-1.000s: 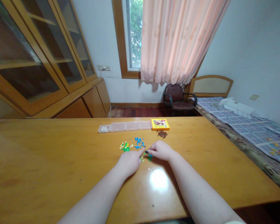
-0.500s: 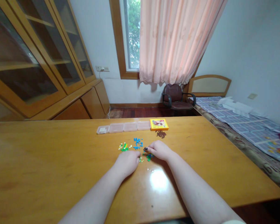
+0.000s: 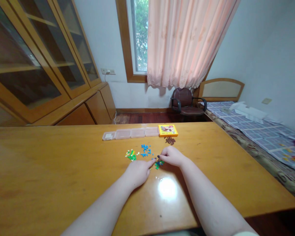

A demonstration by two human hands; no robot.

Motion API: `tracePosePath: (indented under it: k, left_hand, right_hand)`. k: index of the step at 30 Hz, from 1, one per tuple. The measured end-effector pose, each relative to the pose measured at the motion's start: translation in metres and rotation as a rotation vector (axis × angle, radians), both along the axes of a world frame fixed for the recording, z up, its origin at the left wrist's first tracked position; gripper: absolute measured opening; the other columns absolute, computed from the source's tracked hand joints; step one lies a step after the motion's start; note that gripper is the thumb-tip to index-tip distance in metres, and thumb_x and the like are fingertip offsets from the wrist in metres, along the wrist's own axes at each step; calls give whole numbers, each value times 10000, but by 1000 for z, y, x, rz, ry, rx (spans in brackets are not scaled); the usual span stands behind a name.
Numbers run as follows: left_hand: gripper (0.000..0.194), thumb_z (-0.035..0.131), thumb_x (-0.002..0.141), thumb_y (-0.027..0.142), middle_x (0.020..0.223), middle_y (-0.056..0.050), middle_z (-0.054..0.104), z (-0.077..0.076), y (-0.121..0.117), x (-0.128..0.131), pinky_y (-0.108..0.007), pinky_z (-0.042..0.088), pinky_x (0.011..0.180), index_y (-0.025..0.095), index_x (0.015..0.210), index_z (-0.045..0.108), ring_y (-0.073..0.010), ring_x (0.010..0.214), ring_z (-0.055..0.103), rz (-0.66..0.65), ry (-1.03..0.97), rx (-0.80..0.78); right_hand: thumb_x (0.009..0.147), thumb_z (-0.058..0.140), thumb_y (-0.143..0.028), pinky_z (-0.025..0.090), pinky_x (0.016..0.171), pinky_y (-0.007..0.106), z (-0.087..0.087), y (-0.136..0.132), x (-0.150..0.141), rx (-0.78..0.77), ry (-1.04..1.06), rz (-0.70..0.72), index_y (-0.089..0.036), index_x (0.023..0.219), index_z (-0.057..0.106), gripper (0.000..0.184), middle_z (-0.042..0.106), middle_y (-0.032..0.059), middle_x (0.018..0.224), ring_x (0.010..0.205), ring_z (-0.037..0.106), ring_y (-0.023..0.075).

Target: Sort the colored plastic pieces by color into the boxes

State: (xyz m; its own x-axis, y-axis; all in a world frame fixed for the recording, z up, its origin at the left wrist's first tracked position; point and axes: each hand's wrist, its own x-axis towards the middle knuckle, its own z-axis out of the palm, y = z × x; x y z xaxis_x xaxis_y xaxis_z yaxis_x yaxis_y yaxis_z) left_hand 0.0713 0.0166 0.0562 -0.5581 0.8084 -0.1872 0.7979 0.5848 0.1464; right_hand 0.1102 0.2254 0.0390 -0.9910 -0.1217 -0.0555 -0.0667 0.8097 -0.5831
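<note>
My left hand [image 3: 138, 173] reaches over the table with its index finger stretched out to the edge of a mixed pile of green and dark blue building bricks [image 3: 158, 164]. It holds nothing that I can see. Just behind that pile, my right hand [image 3: 172, 156] has its fingers curled and pinched together; anything between them is too small to make out. Beyond my hands lie a group of blue bricks [image 3: 145, 149] and, to the left, a heap of green, yellow and white bricks [image 3: 131, 155]. Brown bricks [image 3: 170, 141] sit behind my right hand.
A row of clear plastic trays [image 3: 123, 133] stands along the far part of the wooden table [image 3: 64, 164], ending at a yellow box [image 3: 168, 130]. A few clear bits [image 3: 158, 178] lie nearer me. Beyond the table are a chair [image 3: 185, 101] and a bed [image 3: 250, 123].
My left index finger has stretched out to the right, toward the green and blue pile. My right hand has shifted slightly right and away from me.
</note>
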Motion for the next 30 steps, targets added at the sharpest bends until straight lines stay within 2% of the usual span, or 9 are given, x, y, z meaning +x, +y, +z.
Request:
tracePosePath:
  k: [3, 7, 11, 14, 16, 18, 22, 30]
  left_hand:
    - [511, 380, 845, 212, 984, -73, 703, -4, 2, 1, -377, 495, 750, 352, 1333, 436, -264, 872, 655, -39, 0, -13]
    - [461, 384, 841, 221, 1013, -64, 699, -4, 1, -2, -366, 497, 758, 354, 1260, 524, -257, 902, 650, -22, -14, -5]
    - [378, 396, 822, 211, 977, -73, 704, 3, -3, -5, -367, 496, 769, 300, 1084, 654, -255, 900, 649, 22, -7, -36]
    - [333, 399, 809, 202, 929, -86, 708, 6, -4, -5, -364, 501, 751, 251, 949, 697, -259, 873, 654, 68, 20, -59]
    - [338, 400, 807, 200, 920, -80, 709, 7, -4, -4, -364, 501, 744, 260, 977, 686, -259, 861, 656, 68, 33, -41]
    - [372, 403, 815, 207, 945, -64, 708, 6, -3, -2, -364, 499, 747, 304, 1083, 641, -254, 864, 656, 18, 26, 2]
    - [409, 404, 828, 216, 969, -52, 705, 4, -1, 3, -358, 491, 757, 345, 1172, 583, -249, 866, 655, -86, -15, 40]
    - [419, 402, 836, 199, 1066, -77, 681, -4, 0, -5, -368, 488, 806, 292, 1211, 564, -253, 948, 636, 32, -40, 22]
  right_hand:
    - [770, 505, -242, 217, 487, 222, 0, 0, 0, -13, -16, -11, -115, 570, 665, 286, 449, -32, 461, 467, 322, 68]
    - [762, 507, -246, 206, 483, 227, 2, -5, 1, -23, -41, 10, -115, 562, 658, 282, 433, -34, 454, 467, 298, 72]
    - [768, 508, -270, 195, 479, 231, 4, -11, 3, 16, -40, 39, -124, 499, 608, 323, 379, -44, 429, 455, 251, 69]
    - [776, 510, -273, 207, 489, 232, 3, -13, 2, 59, -43, 39, -128, 522, 616, 311, 426, -36, 452, 463, 278, 71]
    - [800, 501, -296, 215, 497, 229, 3, -13, 1, 80, -37, 24, -129, 563, 637, 319, 471, -24, 479, 476, 319, 76]
    - [830, 475, -320, 222, 504, 226, 3, -11, 0, 85, -11, -2, -132, 600, 652, 346, 502, -13, 503, 491, 357, 81]
    - [845, 457, -330, 216, 498, 226, 6, -6, 0, 82, 1, -43, -131, 589, 652, 378, 489, -14, 491, 481, 354, 79]
    - [818, 500, -339, 198, 479, 231, 0, -5, 2, 42, -57, -10, -125, 602, 680, 353, 444, -34, 452, 455, 294, 68]
